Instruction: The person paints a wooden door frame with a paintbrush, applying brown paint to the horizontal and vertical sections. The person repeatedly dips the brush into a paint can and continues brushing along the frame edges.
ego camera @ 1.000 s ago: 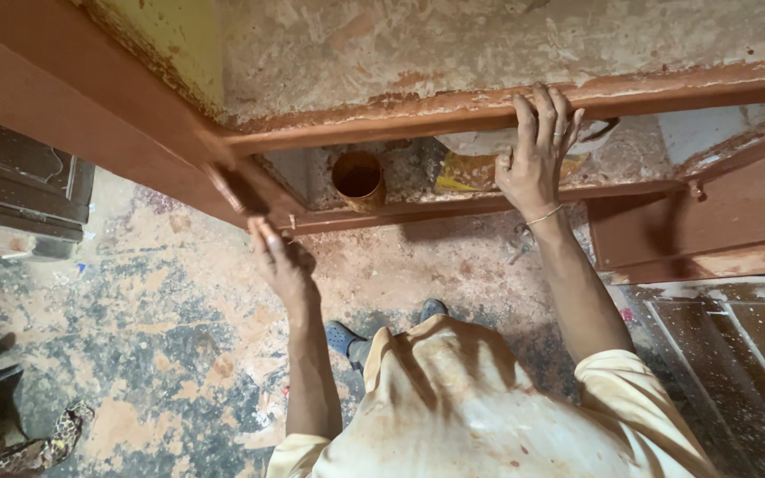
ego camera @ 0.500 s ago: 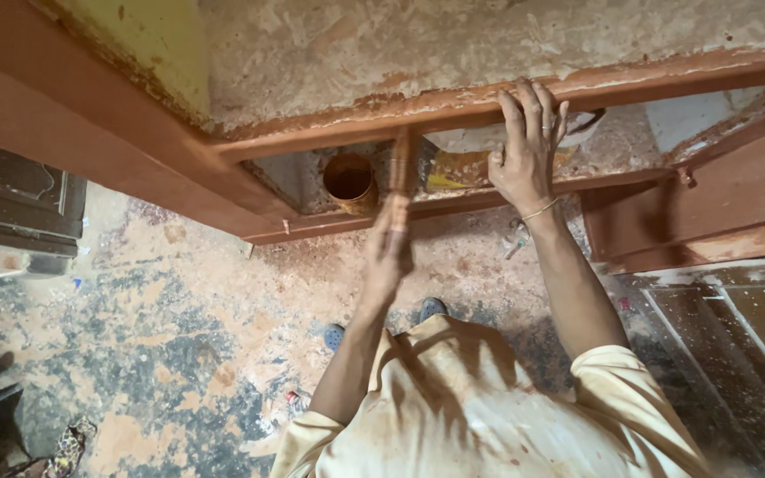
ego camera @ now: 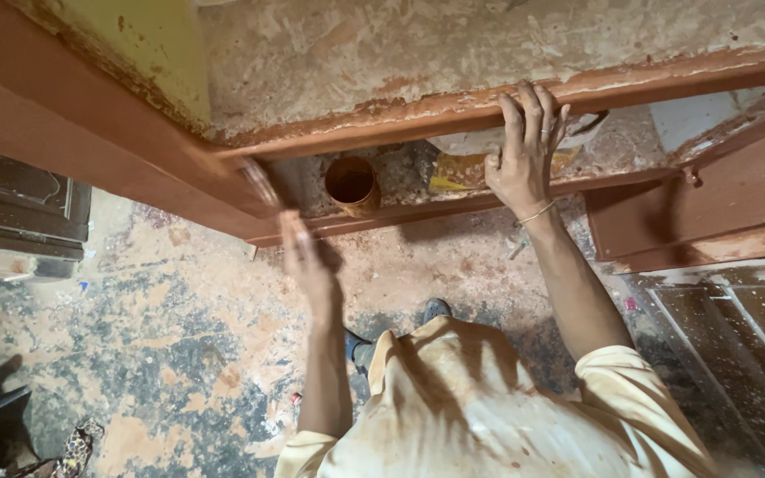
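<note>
At the top of the view, the right hand (ego camera: pixel 524 150) grips the upper bar (ego camera: pixel 453 111) of a red-brown painted frame, 4 fingers hooked over its far edge and the thumb tucked below. A thin bracelet (ego camera: pixel 535 213) sits at the wrist. Left of it, the left hand (ego camera: pixel 305 261) is raised and blurred; it seems to be closed narrowly round the handle of a brush (ego camera: pixel 263 184), whose head lies against the corner where the upper bar meets the slanting left beam (ego camera: pixel 90 150). The grip itself cannot be told for sure. Below the upper bar runs a thinner lower bar (ego camera: pixel 453 205), just beside the right wrist. Between the 2 bars a small round tin (ego camera: pixel 351 184) shows, open and rust-coloured, standing on the floor beyond. To its right lies a yellow scrap (ego camera: pixel 453 173). The floor (ego camera: pixel 152 310) is mottled grey and tan, spattered with paint. Near the bottom, the person's pale stained shirt (ego camera: pixel 480 416) fills the view, with 1 shoe (ego camera: pixel 436 309) showing above it.
</note>
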